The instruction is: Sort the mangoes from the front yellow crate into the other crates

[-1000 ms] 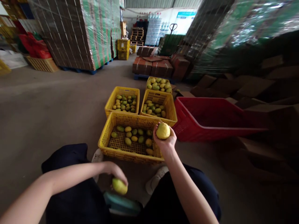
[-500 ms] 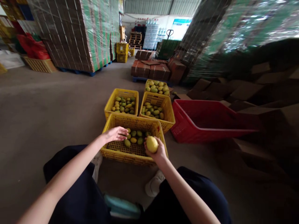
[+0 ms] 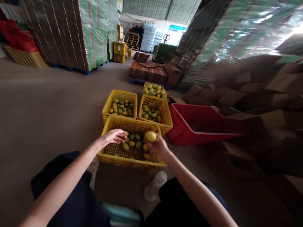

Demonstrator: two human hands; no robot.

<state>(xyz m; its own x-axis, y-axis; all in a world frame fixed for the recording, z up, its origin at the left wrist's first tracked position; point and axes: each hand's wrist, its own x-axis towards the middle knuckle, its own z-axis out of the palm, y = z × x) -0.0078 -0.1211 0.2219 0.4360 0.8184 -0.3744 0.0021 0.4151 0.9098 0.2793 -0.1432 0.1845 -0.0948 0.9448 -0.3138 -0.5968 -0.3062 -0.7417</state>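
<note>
My right hand (image 3: 160, 145) holds a yellow mango (image 3: 150, 136) above the right side of the nearest yellow crate (image 3: 132, 163). Over that crate's left side hovers my left hand (image 3: 114, 137), its fingers stretched out and nothing in them. Several green and yellow mangoes (image 3: 132, 143) lie on the crate's slatted floor between my hands, and part of the floor shows bare. The fingertips of my right hand are partly hidden behind the mango.
Behind stand a left crate (image 3: 103, 108), a right crate (image 3: 167, 121) and a farther crate (image 3: 153, 84), all holding mangoes. A red basket (image 3: 181, 135) sits to the right, beside piled cardboard (image 3: 267, 123). Wrapped pallet stacks (image 3: 94, 37) rise beyond.
My right hand has turned and lifted the yellow mango slightly, uncovering more mangoes at the crate's right side. The left hand stays open over the crate. The view has shifted a little.
</note>
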